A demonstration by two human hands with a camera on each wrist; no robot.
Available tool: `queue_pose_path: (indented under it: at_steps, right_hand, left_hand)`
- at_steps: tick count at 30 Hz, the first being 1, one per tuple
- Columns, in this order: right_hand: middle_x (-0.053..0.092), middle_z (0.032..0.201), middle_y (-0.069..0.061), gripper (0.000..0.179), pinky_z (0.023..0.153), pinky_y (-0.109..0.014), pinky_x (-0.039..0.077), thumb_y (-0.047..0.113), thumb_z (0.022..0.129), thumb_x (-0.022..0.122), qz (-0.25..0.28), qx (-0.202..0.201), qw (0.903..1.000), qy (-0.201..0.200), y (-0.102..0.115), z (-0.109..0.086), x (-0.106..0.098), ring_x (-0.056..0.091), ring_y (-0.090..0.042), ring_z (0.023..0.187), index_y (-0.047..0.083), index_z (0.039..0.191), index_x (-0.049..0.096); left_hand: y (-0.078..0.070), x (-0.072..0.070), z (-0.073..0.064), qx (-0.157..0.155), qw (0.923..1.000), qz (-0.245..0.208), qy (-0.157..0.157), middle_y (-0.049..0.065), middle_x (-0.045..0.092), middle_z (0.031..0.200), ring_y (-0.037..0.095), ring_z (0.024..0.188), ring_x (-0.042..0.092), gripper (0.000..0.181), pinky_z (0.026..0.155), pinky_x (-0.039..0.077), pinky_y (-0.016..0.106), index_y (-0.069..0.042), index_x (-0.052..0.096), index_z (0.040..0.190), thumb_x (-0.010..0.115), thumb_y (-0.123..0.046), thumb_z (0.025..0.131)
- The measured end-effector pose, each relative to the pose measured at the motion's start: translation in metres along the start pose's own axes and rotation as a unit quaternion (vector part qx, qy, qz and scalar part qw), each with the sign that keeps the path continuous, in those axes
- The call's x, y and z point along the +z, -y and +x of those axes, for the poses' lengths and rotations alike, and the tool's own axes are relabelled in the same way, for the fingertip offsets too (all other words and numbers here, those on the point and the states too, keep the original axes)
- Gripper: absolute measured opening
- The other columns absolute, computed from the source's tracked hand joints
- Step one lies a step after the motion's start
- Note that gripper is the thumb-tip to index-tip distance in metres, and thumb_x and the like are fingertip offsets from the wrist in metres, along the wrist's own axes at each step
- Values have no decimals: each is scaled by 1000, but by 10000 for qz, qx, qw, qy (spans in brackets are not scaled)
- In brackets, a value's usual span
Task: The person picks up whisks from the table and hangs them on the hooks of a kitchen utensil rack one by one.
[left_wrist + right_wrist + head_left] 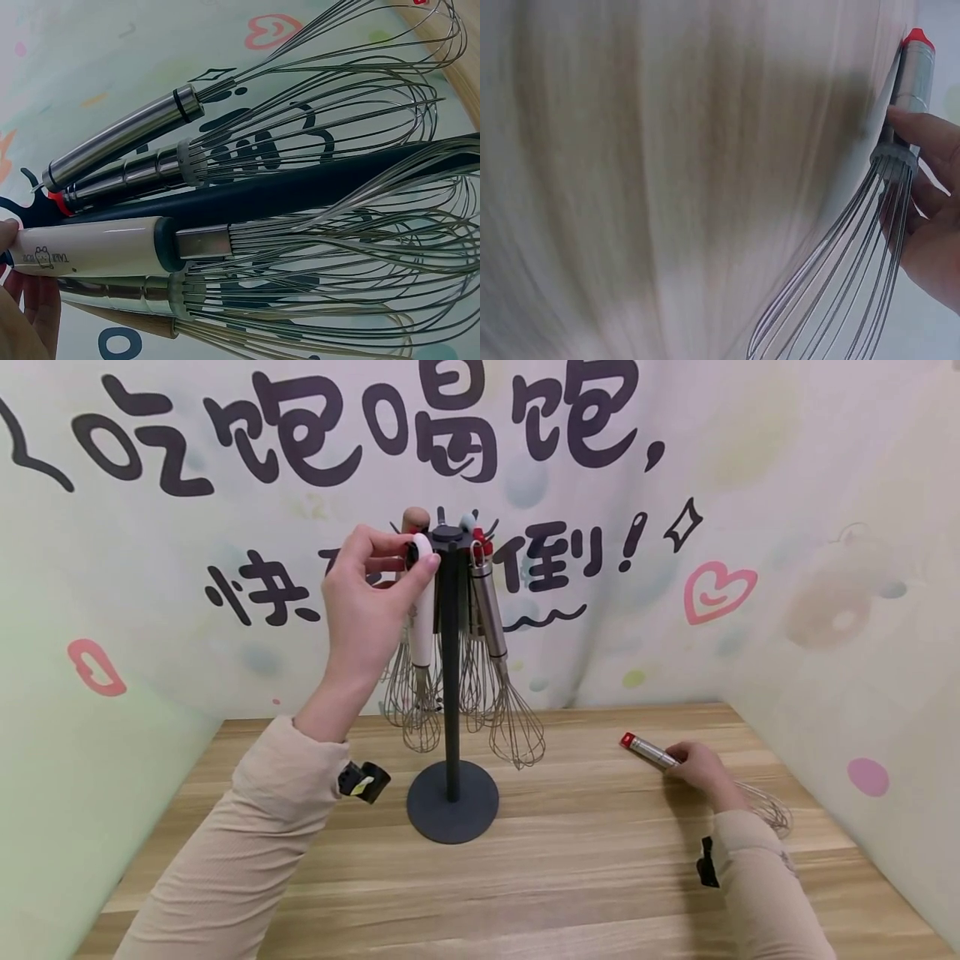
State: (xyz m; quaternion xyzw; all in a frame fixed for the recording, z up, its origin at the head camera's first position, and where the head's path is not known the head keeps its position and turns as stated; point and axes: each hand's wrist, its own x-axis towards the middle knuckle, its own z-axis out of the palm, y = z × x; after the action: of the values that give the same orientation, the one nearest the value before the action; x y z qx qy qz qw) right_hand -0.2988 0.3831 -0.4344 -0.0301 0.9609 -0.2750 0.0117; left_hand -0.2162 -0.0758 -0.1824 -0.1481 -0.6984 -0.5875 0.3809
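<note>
At the top of a dark whisk stand (452, 693), my left hand (367, 585) pinches the end of a white-handled whisk (422, 635) between thumb and fingers. In the left wrist view, that white handle (97, 247) has a small printed figure and a dark collar, and its wires point away from the hand. My right hand (701, 768), over the right side of the table, grips a steel-handled whisk (649, 751) with a red end cap. The right wrist view shows thumb and fingers around this whisk (913, 82) near the grey collar above its wires.
Other whisks hang around the stand, among them a steel one (489, 610) on its right and one with a wooden handle end (416, 518). The stand's round base (453, 831) rests on the wood-grain table (555, 877). Printed walls (825, 527) enclose the table.
</note>
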Motion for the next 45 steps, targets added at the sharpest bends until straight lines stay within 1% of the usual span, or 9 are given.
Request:
queue_pose_path:
  at_steps: [3,9,17,23,26,30,37,41,45]
  right_hand:
    - [63,103,-33,39,73,-34,48,1,77,67,-28,24,10000,17,0,0,1,59,-31,85,-17,110,58]
    - [63,101,-32,35,70,-29,45,0,78,66,-47,22,10000,-14,3,0,0,59,-30,83,-16,108,59]
    - [63,104,-32,35,78,-43,50,1,80,63,12,13,9999,-102,9,-1,-1,60,-34,89,-16,111,59]
    - [63,104,-33,35,65,-28,48,3,82,65,219,-147,9990,-370,16,0,-6,62,-34,87,-16,111,58]
    - [62,107,-34,37,66,-25,49,3,83,66,334,-206,9979,-522,20,1,-8,63,-39,92,-15,113,58]
    - [62,112,-34,39,72,-31,52,6,85,66,372,-247,9970,-626,28,3,-10,61,-45,102,-14,117,57]
    - [58,120,-34,43,85,-48,55,11,88,64,458,-304,9961,-697,48,7,-14,57,-49,111,-13,123,54]
    - [57,123,-35,44,89,-51,54,11,90,62,620,-407,9939,-814,60,9,-17,55,-50,114,-12,126,52]
    - [55,125,-35,46,91,-52,53,9,90,62,946,-469,9898,-952,73,11,-20,55,-49,115,-12,129,49]
  left_hand:
    - [-1,1,0,10,10000,-22,2,3,63,105,2,82,58,27,70,53,15,1,61,104,73,-12,83]
    - [-2,1,0,59,10000,-4,-50,5,63,104,1,80,58,27,69,53,14,2,61,103,73,-12,83]
    - [-3,2,0,84,9999,80,-14,7,63,103,4,81,57,26,69,54,14,2,61,102,73,-12,83]
    - [-3,2,-2,23,9999,107,-39,9,62,104,4,82,57,26,69,53,15,1,60,102,73,-13,84]
    - [-3,4,-2,-24,9999,114,-51,9,62,104,3,82,58,26,69,53,15,1,61,102,73,-13,84]
    - [-4,5,-3,-34,9999,133,-64,9,62,104,4,83,58,27,69,53,15,2,61,102,73,-13,84]
    - [-6,7,-3,6,9996,240,-116,11,63,104,9,84,61,27,68,53,14,2,61,100,74,-15,83]
    - [-6,7,-4,36,9995,288,-153,12,63,103,10,83,61,27,68,53,14,2,61,100,74,-15,83]
    - [-6,7,-4,66,9995,275,-158,13,63,102,9,81,60,28,69,53,13,3,61,99,74,-16,83]
